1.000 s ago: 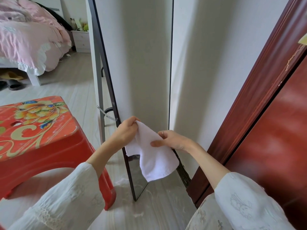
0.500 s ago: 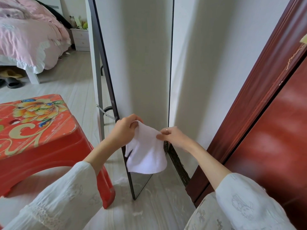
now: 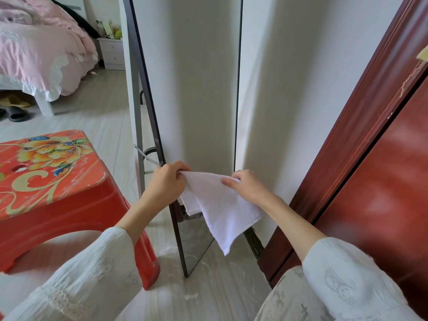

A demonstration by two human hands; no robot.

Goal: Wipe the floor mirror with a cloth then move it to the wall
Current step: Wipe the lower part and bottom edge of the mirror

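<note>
From the head view, the floor mirror (image 3: 199,89) stands upright in the middle of the scene, its dark frame beside the white wall (image 3: 289,89) on the right and its foot on the floor just ahead of the person. The left hand (image 3: 165,184) pinches one corner of the white cloth (image 3: 220,209) and the right hand (image 3: 249,187) grips the opposite edge, so the cloth is stretched between them in front of the lower glass, one corner hanging down. The step in hand looks like readying the cloth; to do it well, fold it into a flat pad, then press it to the glass in overlapping strokes. A red stool (image 3: 58,181) stands at left. No brand, label or writing can be read.
</note>
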